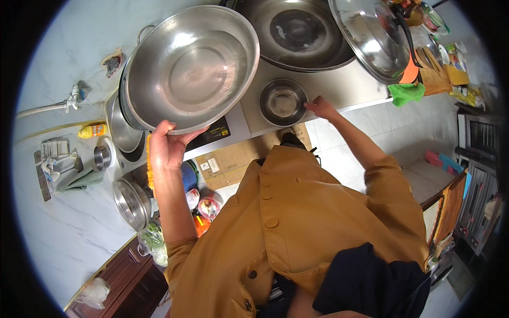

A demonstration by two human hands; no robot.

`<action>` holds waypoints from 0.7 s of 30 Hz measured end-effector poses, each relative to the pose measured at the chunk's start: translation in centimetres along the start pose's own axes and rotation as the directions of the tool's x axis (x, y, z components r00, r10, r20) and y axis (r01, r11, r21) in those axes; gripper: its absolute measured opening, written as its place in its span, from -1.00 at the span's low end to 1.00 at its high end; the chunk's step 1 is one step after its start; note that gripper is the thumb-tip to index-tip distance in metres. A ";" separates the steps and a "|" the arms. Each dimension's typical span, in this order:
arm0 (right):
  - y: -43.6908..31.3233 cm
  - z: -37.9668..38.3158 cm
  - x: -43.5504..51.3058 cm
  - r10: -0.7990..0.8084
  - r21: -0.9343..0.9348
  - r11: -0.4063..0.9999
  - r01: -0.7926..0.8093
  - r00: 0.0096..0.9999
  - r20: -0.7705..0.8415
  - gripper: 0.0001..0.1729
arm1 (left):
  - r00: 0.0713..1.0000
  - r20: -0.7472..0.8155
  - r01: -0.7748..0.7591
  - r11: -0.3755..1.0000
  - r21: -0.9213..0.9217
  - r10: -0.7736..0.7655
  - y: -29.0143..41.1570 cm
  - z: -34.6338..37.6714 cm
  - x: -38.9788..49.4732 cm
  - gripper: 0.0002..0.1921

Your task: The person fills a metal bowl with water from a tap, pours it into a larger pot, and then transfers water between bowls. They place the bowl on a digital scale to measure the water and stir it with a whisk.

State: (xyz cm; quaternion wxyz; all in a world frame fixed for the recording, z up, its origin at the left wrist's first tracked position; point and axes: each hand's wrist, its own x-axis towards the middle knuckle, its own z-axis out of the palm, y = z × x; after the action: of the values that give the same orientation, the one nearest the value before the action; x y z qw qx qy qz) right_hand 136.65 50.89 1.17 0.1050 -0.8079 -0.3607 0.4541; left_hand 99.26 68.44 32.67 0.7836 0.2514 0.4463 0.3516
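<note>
My left hand (169,145) grips the near rim of a wide stainless steel basin (195,75), its thumb over the edge and its fingers beneath. The basin is tilted and hides part of another round vessel under it. My right hand (321,107) touches the right rim of a small metal bowl (283,102) on the steel counter, with finger and thumb at the edge. Some liquid or residue seems to lie in the bowl. Behind it sits a large dark wok (298,31), wet inside. A domed glass lid (373,39) with a black handle leans at the wok's right.
A green cloth (407,94) hangs at the counter's edge, right. Metal bowls (131,202), a yellow bottle (92,130) and a wall tap (73,99) are at the left. A flattened cardboard box (226,163) lies on the floor below. Wooden boards (435,79) stand far right.
</note>
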 end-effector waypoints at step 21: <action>-12.1 -17.7 -5.0 -0.111 0.911 0.407 0.064 0.994 -0.021 -0.78 | 0.990 -0.047 -0.137 0.988 -0.070 0.133 3.3 -3.1 -1.6 -0.48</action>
State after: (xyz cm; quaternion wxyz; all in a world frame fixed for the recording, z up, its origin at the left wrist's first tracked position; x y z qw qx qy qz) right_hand 143.42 59.00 20.48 0.5418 -0.5920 -0.1007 0.5880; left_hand 94.95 69.51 34.37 0.7571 0.2446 0.4314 0.4253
